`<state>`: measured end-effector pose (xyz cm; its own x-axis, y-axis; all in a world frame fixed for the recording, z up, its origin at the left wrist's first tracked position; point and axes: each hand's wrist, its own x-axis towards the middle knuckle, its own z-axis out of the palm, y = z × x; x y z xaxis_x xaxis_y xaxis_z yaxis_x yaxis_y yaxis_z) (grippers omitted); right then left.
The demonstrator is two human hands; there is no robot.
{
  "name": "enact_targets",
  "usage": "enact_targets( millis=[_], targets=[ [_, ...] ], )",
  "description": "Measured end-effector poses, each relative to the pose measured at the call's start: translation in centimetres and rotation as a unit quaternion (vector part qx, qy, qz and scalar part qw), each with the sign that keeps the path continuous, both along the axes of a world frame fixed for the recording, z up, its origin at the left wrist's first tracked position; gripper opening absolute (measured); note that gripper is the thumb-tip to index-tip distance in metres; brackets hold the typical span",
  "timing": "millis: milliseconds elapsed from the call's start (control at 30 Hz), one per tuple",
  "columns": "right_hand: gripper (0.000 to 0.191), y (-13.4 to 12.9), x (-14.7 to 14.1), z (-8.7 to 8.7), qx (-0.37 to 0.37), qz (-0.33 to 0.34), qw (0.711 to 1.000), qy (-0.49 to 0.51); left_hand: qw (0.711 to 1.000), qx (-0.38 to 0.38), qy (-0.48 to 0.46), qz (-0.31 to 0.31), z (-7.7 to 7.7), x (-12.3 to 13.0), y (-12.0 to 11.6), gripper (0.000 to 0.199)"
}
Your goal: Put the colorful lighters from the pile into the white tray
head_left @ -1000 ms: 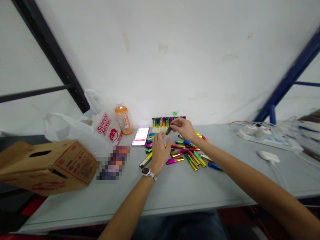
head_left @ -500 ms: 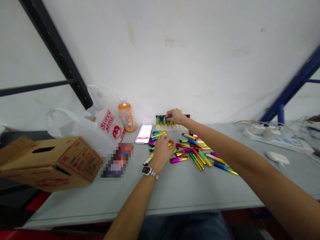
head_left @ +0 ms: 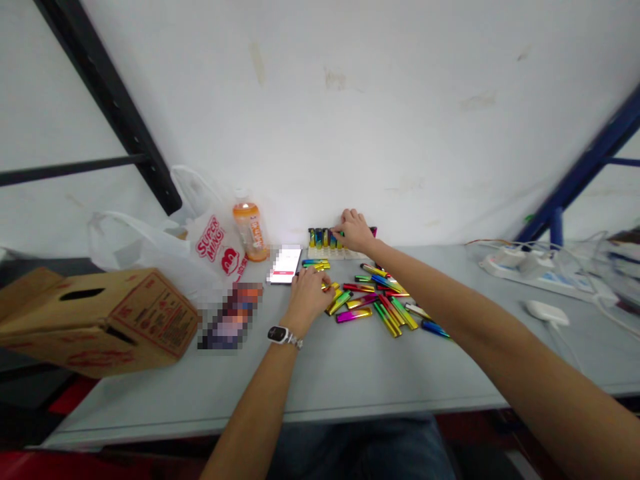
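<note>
Several shiny lighters in gradient colours lie in a loose pile [head_left: 383, 303] on the table. Behind them a white rack [head_left: 325, 253] against the wall holds a row of upright lighters [head_left: 319, 237]. My right hand [head_left: 356, 233] is over this row, fingers stretched out and apart, with one digit touching the top of a standing lighter. The hand hides part of the row. At the left side of the pile, my left hand [head_left: 311, 293], with a watch on its wrist, has its fingers curled round a yellowish lighter [head_left: 326, 287], which they partly cover.
Left of the pile lie a lit phone [head_left: 285, 265] and a blurred dark flat item [head_left: 233, 317]. Farther left stand an orange drink bottle [head_left: 251, 227], a white plastic bag [head_left: 200, 260] and a cardboard box [head_left: 100, 320]. On the right are a power strip [head_left: 550, 277] and a white charger [head_left: 547, 312].
My right hand has gone from a pinch at the row to outspread fingers above it. My left hand has shifted slightly left over the lighters. The view has turned a little.
</note>
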<state>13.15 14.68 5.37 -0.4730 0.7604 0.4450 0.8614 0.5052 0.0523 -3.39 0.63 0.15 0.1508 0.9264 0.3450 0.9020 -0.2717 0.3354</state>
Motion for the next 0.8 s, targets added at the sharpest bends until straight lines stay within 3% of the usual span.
enact_targets(
  millis=[167,267,433,600,800],
  targets=[
    [0.041,-1.6,-0.3,-0.8,-0.002,-0.002,1.0,-0.014,1.0,-0.02,0.01,-0.002,-0.1,-0.4,0.4,0.019],
    [0.047,-3.0,-0.1,-1.8,0.013,-0.004,0.999,0.049,0.999,-0.029,0.022,-0.004,-0.3,-0.4,0.7,0.019],
    [0.037,-6.1,1.6,-3.1,0.039,-0.015,0.981,0.188,0.998,-0.011,0.049,-0.026,-0.2,0.3,0.8,0.021],
    [0.029,-9.6,3.4,-3.3,0.037,0.02,0.946,0.321,0.997,0.05,0.009,-0.056,1.1,1.8,0.2,0.023],
    [0.034,-13.1,3.0,-4.1,-0.106,0.089,0.878,0.458,0.984,0.012,-0.127,-0.121,1.8,3.4,-0.8,0.029]
  ],
)
